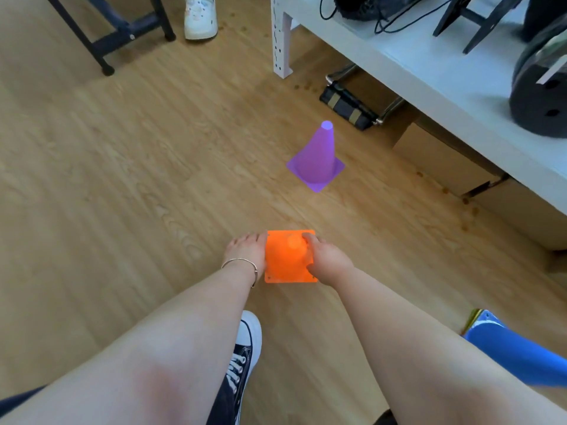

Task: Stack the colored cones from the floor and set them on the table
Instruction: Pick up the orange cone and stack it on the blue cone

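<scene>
An orange cone [285,265] stands upright on the wooden floor, seen almost from straight above. My left hand [247,251] lies against its left side, fingers hidden behind the cone's edge. My right hand [326,259] wraps around its right side, thumb and fingers on the cone body. A purple cone [319,157] stands upright farther off, apart from both hands. A blue cone [515,354] lies at the lower right behind my right forearm, with a yellow-green edge [474,317] beside its base. The white table [429,65] runs along the upper right.
On the table sit a black helmet [540,96], cables and black stands. Cardboard boxes [441,157] and a folded black item [346,105] lie under it. Another person's white shoe [201,16] and a dark chair frame [104,41] are at the top. My sneaker [242,357] is below.
</scene>
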A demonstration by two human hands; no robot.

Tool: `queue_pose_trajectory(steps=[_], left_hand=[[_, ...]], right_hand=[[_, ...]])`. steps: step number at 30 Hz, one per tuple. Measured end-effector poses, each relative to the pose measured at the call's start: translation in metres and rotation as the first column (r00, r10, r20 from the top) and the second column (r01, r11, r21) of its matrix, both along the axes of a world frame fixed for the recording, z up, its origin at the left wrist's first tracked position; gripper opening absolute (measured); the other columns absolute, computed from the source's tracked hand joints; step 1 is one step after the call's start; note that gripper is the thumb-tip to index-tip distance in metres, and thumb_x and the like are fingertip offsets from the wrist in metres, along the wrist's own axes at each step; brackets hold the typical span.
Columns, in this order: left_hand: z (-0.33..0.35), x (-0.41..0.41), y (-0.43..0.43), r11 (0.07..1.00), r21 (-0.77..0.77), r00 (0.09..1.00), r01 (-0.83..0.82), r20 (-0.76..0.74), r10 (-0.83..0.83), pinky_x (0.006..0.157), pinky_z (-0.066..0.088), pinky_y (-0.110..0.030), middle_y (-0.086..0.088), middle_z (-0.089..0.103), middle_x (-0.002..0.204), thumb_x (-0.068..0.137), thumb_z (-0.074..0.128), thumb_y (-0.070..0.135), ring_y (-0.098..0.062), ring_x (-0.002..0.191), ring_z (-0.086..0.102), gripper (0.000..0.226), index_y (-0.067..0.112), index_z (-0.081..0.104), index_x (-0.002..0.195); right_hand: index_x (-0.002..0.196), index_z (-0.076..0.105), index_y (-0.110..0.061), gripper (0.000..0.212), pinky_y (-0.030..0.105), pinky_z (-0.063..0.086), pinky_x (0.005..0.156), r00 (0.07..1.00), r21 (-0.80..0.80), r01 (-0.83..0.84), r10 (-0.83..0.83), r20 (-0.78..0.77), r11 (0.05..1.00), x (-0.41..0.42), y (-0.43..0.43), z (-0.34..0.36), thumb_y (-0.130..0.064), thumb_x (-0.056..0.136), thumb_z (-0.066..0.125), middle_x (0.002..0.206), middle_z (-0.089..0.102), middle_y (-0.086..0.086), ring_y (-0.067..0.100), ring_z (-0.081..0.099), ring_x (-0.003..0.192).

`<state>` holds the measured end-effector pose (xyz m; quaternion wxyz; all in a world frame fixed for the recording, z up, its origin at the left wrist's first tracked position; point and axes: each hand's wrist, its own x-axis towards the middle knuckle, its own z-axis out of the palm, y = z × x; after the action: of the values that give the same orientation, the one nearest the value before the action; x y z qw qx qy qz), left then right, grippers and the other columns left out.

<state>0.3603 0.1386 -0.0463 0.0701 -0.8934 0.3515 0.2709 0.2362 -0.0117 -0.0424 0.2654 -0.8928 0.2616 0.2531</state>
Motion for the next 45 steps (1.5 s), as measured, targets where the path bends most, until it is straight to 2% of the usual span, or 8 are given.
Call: queue_pose_trajectory(steps=[3,9,14,19,27,34,39,45], left_hand=[[-0.006,0.000,-0.004,0.999,0.021,0.999,-0.027,-0.032,0.028,0.105,0.035,-0.039,-0.005,0.049,0.141,0.086,0.059,0.029,-0.026,0.132,0.044,0.067,0.021,0.029,0.145],[-0.015,-0.007,-0.006,0.993,0.035,0.979,-0.114,-0.164,0.118,0.094,0.046,-0.039,-0.009,0.058,0.130,0.084,0.066,0.034,-0.031,0.120,0.055,0.068,0.023,0.032,0.142],[-0.015,-0.015,-0.007,0.963,-0.022,0.928,-0.268,-0.276,0.252,0.100,0.046,-0.039,-0.009,0.054,0.139,0.081,0.071,0.030,-0.032,0.125,0.053,0.081,0.026,0.027,0.149],[-0.009,-0.033,-0.018,0.946,-0.102,0.908,-0.308,-0.327,0.260,0.100,0.045,-0.037,-0.008,0.053,0.142,0.079,0.074,0.030,-0.031,0.126,0.052,0.082,0.026,0.030,0.149],[0.042,-0.051,-0.082,0.931,-0.283,0.921,-0.232,-0.373,0.116,0.105,0.041,-0.033,-0.006,0.056,0.139,0.074,0.080,0.026,-0.022,0.127,0.053,0.081,0.023,0.041,0.145],[0.104,-0.091,-0.155,0.892,-0.431,0.919,-0.138,-0.392,-0.047,0.100,0.045,-0.028,-0.006,0.063,0.131,0.071,0.082,0.019,-0.017,0.119,0.060,0.076,0.021,0.049,0.139],[0.139,-0.134,-0.197,0.863,-0.505,0.914,-0.006,-0.352,-0.200,0.101,0.046,-0.028,0.000,0.066,0.127,0.070,0.081,0.028,-0.012,0.116,0.062,0.072,0.027,0.052,0.136],[0.160,-0.202,-0.244,0.817,-0.558,0.852,0.147,-0.348,-0.391,0.100,0.050,-0.035,0.002,0.068,0.123,0.069,0.082,0.036,-0.011,0.111,0.064,0.069,0.030,0.055,0.133]], right_hand=[[0.152,0.026,-0.019,0.074,0.035,0.046,0.091,1.000,0.037,0.016,-0.017,0.019,0.999,0.007,0.000,-0.008,-0.010,0.086,0.058,0.140,0.051,0.013,0.035,0.055,0.123],[0.149,0.030,-0.021,0.082,0.036,0.047,0.092,0.997,0.102,0.069,-0.071,0.016,0.992,0.005,-0.003,-0.020,-0.020,0.080,0.075,0.135,0.057,0.011,0.033,0.058,0.119],[0.151,0.029,-0.024,0.081,0.032,0.046,0.092,0.998,0.131,0.062,-0.063,0.007,0.989,-0.004,-0.013,-0.021,-0.028,0.083,0.074,0.139,0.058,0.005,0.030,0.056,0.122],[0.152,0.030,-0.022,0.083,0.031,0.044,0.095,0.997,0.147,0.077,-0.080,0.018,0.986,-0.025,-0.030,-0.008,-0.029,0.083,0.075,0.138,0.059,0.006,0.030,0.056,0.124],[0.149,0.037,-0.022,0.082,0.038,0.048,0.099,0.976,0.077,0.168,-0.177,0.127,0.983,-0.075,-0.089,0.055,-0.032,0.079,0.078,0.131,0.063,0.013,0.030,0.060,0.119],[0.147,0.039,-0.029,0.079,0.041,0.051,0.098,0.924,0.022,0.313,-0.309,0.226,0.950,-0.141,-0.140,0.122,-0.035,0.078,0.079,0.128,0.065,0.007,0.024,0.062,0.118],[0.141,0.045,-0.036,0.077,0.038,0.053,0.094,0.864,0.011,0.445,-0.432,0.258,0.896,-0.205,-0.164,0.163,-0.038,0.074,0.081,0.118,0.069,0.003,0.020,0.065,0.110],[0.140,0.047,-0.036,0.075,0.035,0.052,0.093,0.807,-0.030,0.560,-0.537,0.247,0.828,-0.294,-0.179,0.198,-0.040,0.074,0.081,0.123,0.067,-0.002,0.015,0.065,0.109]])
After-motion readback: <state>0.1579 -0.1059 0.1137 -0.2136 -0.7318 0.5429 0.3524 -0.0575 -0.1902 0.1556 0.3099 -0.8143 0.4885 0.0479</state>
